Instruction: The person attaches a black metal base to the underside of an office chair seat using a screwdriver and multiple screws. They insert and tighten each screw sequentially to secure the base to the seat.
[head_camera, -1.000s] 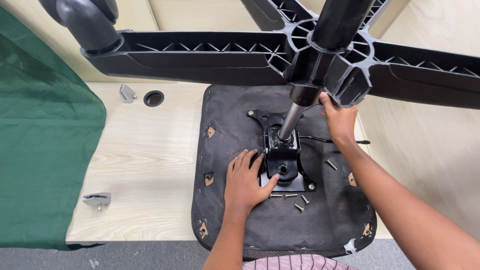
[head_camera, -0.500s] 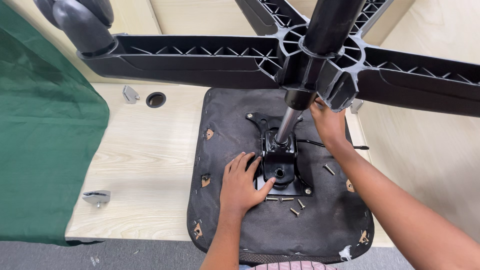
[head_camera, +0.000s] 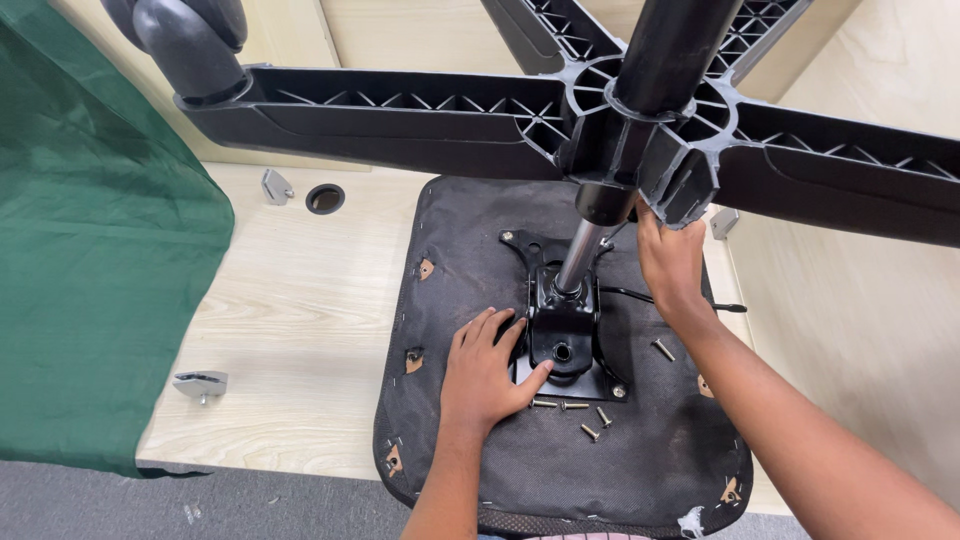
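An upturned chair seat (head_camera: 640, 470) lies on the counter (head_camera: 290, 330); the left hand (head_camera: 485, 372) rests open and flat on it, fingertips against the black mounting plate (head_camera: 562, 335); the right hand (head_camera: 668, 262) grips the star-shaped chair base (head_camera: 640, 130) from below; loose screws (head_camera: 578, 412) lie beside the plate.

Loose screws (head_camera: 585, 415) before mounting plate (head_camera: 565, 340)

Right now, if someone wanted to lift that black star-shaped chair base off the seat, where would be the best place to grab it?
Probably at the hub of the chair base, where the ribbed legs meet the centre column, coming from the near side. The right hand already grips just under it. The legs spread wide, so a hold at the middle likely keeps it balanced, while the left hand steadies the metal bracket on the upturned seat.
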